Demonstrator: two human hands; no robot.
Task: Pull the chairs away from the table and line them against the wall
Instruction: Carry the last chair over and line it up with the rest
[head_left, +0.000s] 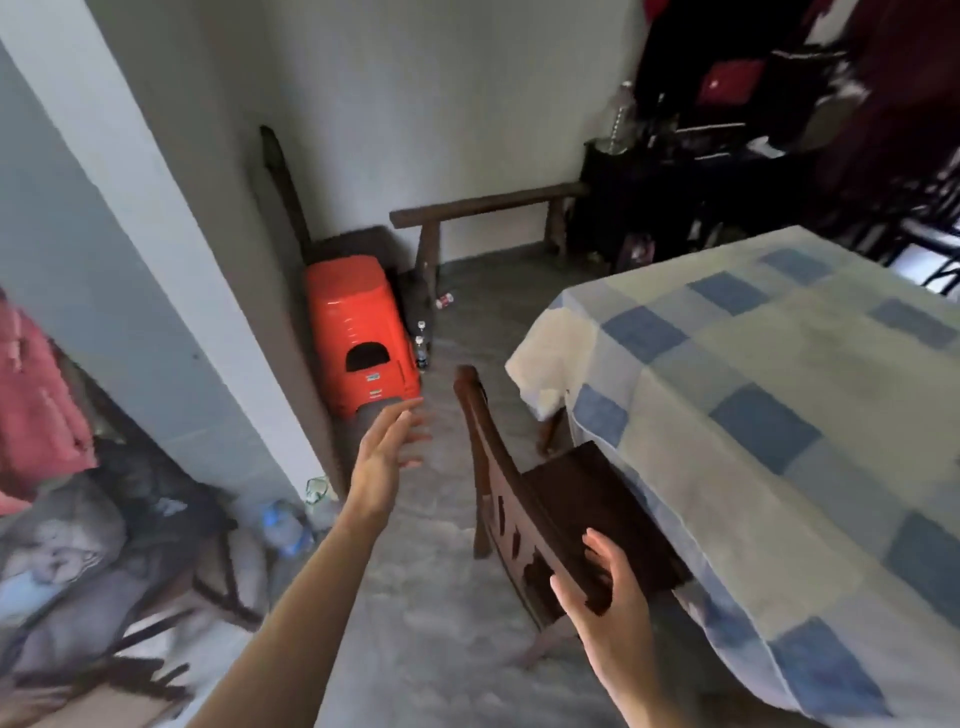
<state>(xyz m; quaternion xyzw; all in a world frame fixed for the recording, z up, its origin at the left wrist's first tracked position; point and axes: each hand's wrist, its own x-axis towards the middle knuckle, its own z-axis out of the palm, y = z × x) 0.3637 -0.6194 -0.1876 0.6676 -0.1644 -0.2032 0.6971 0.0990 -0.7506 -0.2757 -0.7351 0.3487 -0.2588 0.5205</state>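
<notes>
A dark wooden chair (566, 499) stands at the near left side of the table (779, 415), its seat partly under the blue-and-white checked cloth. Its curved back runs from the top rail down toward me. My left hand (387, 452) hovers with fingers spread, to the left of the chair's top rail and apart from it. My right hand (608, 592) hovers over the lower part of the chair back and seat edge, fingers straight; it grips nothing. The white wall (441, 114) lies ahead.
An orange plastic stool (358, 338) lies on its side by the wall corner, small bottles (422, 348) beside it. A wooden bench (483, 208) stands along the far wall. Dark shelves with clutter fill the back right. Bags and clothes pile at left. Grey floor (415, 597) runs between.
</notes>
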